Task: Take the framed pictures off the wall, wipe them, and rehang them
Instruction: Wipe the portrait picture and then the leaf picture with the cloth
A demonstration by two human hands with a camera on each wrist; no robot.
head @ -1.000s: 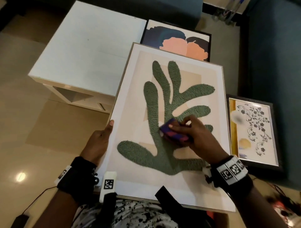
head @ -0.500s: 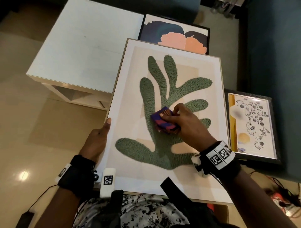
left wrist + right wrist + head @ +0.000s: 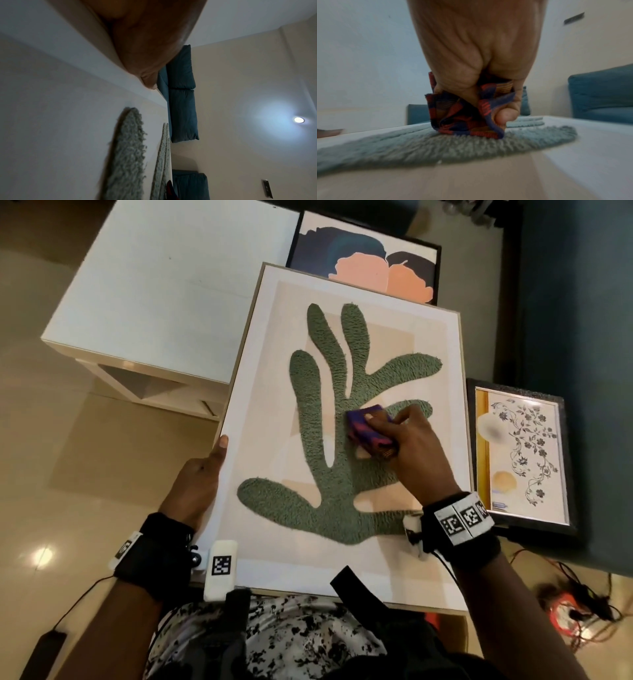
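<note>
Wiping cloth (image 3: 368,430) shifted slightly up pic (image 3: 267,392)

No legible text; only square coded markers on the wristbands (image 3: 462,517) and a white tag (image 3: 221,565).

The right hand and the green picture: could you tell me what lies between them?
A bunched purple-red cloth, gripped by the right hand and pressed onto the picture; clearest in the right wrist view.
</note>
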